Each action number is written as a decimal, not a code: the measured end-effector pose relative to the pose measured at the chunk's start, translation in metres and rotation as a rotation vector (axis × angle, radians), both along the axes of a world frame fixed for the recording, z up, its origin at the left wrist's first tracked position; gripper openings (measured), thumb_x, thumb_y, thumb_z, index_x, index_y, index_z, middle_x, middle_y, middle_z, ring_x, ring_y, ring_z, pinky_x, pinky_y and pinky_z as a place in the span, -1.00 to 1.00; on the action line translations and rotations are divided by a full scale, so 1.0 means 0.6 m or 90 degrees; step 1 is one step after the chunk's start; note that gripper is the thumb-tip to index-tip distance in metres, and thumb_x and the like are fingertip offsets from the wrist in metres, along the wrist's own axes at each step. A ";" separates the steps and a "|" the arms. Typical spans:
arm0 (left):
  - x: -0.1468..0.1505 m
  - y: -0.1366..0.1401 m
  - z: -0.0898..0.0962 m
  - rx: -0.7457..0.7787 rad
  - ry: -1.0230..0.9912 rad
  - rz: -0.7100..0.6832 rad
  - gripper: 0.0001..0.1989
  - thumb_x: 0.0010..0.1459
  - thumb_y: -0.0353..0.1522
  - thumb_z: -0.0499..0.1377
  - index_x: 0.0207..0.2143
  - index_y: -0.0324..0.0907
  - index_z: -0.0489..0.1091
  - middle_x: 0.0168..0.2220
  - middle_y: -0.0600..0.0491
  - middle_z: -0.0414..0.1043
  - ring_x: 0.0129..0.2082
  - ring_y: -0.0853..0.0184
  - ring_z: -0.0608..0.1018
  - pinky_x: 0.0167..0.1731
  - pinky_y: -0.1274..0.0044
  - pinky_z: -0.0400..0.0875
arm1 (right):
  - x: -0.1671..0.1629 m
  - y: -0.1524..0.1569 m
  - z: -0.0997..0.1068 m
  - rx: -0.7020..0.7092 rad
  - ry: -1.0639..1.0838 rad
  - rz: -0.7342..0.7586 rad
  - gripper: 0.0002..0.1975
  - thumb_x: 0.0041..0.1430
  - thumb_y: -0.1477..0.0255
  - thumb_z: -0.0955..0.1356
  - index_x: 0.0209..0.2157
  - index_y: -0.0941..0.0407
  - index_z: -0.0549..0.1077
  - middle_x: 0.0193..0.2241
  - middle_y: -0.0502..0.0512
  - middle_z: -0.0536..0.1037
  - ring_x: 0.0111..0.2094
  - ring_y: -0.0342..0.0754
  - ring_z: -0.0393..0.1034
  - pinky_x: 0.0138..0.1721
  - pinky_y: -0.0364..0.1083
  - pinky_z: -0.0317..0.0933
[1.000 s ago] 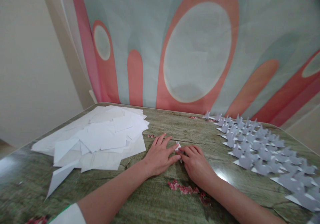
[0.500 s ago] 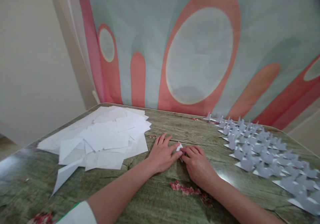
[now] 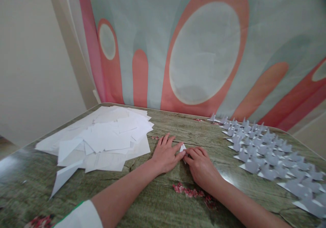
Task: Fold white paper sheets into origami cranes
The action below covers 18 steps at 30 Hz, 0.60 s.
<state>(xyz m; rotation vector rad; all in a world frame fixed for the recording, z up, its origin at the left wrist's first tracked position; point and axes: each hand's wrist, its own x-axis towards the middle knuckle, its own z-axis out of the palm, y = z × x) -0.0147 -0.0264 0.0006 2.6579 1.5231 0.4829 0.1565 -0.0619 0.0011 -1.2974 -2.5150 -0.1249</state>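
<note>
A small piece of folded white paper (image 3: pixel 182 148) lies on the table between my two hands, its pointed top showing and its lower part mostly covered by fingers. My left hand (image 3: pixel 166 154) rests flat with its fingers spread. Its index fingertip and thumb touch the paper's left side. From the right, my right hand (image 3: pixel 200 160) has its fingers curled together, with thumb and index finger pinching the paper's edge.
On the left spreads a heap of white paper sheets (image 3: pixel 107 136), with one creased sheet (image 3: pixel 65 178) jutting toward me. Rows of folded paper cranes (image 3: pixel 270 156) stand on the right. The wood-patterned table (image 3: pixel 142 200) ends at a patterned curtain (image 3: pixel 152 17).
The view has shifted slightly. Both hands stay on the folded paper in nearly the same place, with only tiny finger movement.
</note>
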 end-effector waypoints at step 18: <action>-0.004 -0.026 0.038 0.064 0.055 -0.209 -0.74 0.15 -0.30 0.07 -0.14 -0.23 0.37 -0.15 -0.05 0.42 0.02 0.17 0.28 0.01 0.30 0.11 | 0.028 0.014 0.000 -0.044 0.108 0.043 -0.60 0.03 0.65 0.27 -0.14 -0.02 0.46 -0.12 0.02 0.50 -0.10 0.02 0.29 0.02 0.11 -0.06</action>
